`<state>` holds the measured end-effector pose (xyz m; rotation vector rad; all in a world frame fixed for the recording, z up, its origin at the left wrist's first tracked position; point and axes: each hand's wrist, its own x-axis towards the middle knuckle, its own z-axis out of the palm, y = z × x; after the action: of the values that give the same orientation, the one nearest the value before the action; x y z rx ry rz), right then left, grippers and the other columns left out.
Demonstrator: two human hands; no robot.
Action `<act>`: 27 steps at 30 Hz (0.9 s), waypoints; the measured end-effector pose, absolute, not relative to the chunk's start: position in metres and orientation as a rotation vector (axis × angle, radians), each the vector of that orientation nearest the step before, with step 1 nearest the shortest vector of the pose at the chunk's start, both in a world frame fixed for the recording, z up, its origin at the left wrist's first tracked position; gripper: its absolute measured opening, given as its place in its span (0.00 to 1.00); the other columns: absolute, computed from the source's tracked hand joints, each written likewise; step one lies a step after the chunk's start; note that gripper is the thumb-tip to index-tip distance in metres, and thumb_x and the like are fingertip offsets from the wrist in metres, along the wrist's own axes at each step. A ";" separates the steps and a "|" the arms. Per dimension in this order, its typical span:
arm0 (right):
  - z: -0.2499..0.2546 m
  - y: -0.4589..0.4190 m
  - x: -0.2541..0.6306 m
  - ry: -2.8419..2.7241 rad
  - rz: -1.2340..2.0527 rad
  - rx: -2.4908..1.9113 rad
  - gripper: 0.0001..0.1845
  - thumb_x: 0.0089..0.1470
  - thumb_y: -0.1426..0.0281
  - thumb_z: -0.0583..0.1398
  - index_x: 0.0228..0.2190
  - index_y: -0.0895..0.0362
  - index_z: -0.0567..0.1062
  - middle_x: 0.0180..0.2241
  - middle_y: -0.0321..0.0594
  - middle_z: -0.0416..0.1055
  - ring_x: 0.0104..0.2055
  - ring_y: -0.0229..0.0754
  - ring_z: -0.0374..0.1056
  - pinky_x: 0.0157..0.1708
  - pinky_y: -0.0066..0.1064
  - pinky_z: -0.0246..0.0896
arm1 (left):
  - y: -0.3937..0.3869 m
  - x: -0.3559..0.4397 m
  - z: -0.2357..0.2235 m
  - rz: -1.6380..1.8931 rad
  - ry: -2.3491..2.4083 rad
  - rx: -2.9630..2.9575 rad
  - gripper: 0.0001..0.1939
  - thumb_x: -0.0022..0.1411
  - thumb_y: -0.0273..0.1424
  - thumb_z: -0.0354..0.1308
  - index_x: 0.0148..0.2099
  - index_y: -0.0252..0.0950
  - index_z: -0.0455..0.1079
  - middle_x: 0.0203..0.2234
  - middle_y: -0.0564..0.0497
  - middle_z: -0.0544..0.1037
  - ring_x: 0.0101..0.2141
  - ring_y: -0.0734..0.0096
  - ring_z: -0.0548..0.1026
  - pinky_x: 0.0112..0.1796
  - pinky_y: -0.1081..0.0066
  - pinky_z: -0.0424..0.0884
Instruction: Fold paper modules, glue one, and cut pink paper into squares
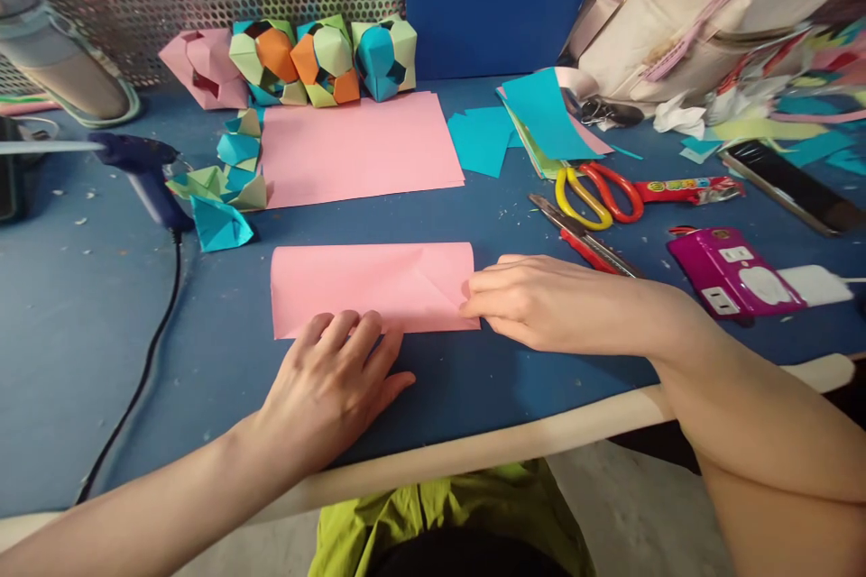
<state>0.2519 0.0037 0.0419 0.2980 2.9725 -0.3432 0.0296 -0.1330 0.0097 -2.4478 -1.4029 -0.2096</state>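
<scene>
A sheet of pink paper point(345, 284), folded over with a rounded far edge, lies in front of me on the blue table. My left hand point(338, 370) rests with spread fingers on its near edge, the fingertips pressing the paper and the thumb off to the side. At the paper's right end, my right hand point(520, 297) has its fingers closed in a pinch on the near right corner. The fingertips partly cover that corner. A faint diagonal crease runs across the paper towards this hand. Beyond it lies a stack of flat pink paper point(362, 149).
Folded paper models point(325, 63) line the back by a perforated metal panel. A glue gun point(145, 171) and its cord lie left, beside folded paper pieces point(223, 221). To the right are scissors point(595, 194), a utility knife point(582, 239), a purple power socket point(734, 270) and a phone point(791, 185).
</scene>
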 end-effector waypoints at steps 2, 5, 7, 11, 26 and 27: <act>0.046 0.003 0.253 2.947 -0.354 0.307 0.13 0.55 0.82 0.51 0.25 0.59 0.70 0.27 0.37 0.67 0.27 0.37 0.58 0.31 0.31 0.48 | -0.133 0.031 0.010 -0.184 -1.415 -2.441 0.18 0.65 0.38 0.52 0.50 0.31 0.70 0.35 0.43 0.75 0.34 0.57 0.72 0.32 0.61 0.67; 0.051 0.002 0.253 2.909 -0.422 0.350 0.13 0.54 0.83 0.51 0.24 0.58 0.69 0.27 0.36 0.67 0.27 0.37 0.58 0.32 0.31 0.48 | -0.132 0.032 0.010 -0.148 -1.435 -2.445 0.19 0.65 0.40 0.51 0.52 0.34 0.70 0.36 0.44 0.75 0.35 0.56 0.71 0.33 0.60 0.66; 0.053 0.002 0.253 2.905 -0.457 0.380 0.13 0.54 0.83 0.51 0.25 0.58 0.70 0.27 0.35 0.67 0.28 0.37 0.59 0.33 0.31 0.48 | -0.132 0.032 0.010 -0.129 -1.445 -2.449 0.19 0.65 0.40 0.51 0.52 0.35 0.70 0.36 0.44 0.75 0.35 0.56 0.71 0.33 0.60 0.66; 0.053 0.002 0.255 2.912 -0.445 0.345 0.14 0.53 0.83 0.52 0.29 0.57 0.74 0.27 0.36 0.68 0.28 0.37 0.59 0.32 0.31 0.48 | -0.132 0.032 0.011 -0.116 -1.441 -2.448 0.19 0.65 0.41 0.51 0.51 0.35 0.71 0.36 0.44 0.74 0.35 0.56 0.71 0.33 0.60 0.66; 0.052 0.004 0.254 2.918 -0.502 0.368 0.12 0.55 0.80 0.54 0.30 0.56 0.75 0.27 0.36 0.68 0.32 0.39 0.63 0.33 0.32 0.52 | -0.133 0.033 0.011 -0.108 -1.451 -2.445 0.20 0.66 0.41 0.49 0.52 0.34 0.70 0.36 0.43 0.74 0.35 0.56 0.70 0.34 0.61 0.64; 0.049 0.003 0.252 2.929 -0.513 0.351 0.12 0.55 0.80 0.54 0.29 0.56 0.75 0.28 0.36 0.68 0.32 0.39 0.63 0.33 0.32 0.53 | -0.133 0.034 0.011 -0.105 -1.462 -2.451 0.20 0.66 0.41 0.49 0.52 0.34 0.70 0.36 0.43 0.74 0.35 0.57 0.70 0.34 0.61 0.64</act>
<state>0.2524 0.0025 0.0491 0.3506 2.9290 -0.5125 0.0335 -0.1332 0.0111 -2.4506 -1.4622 -0.1053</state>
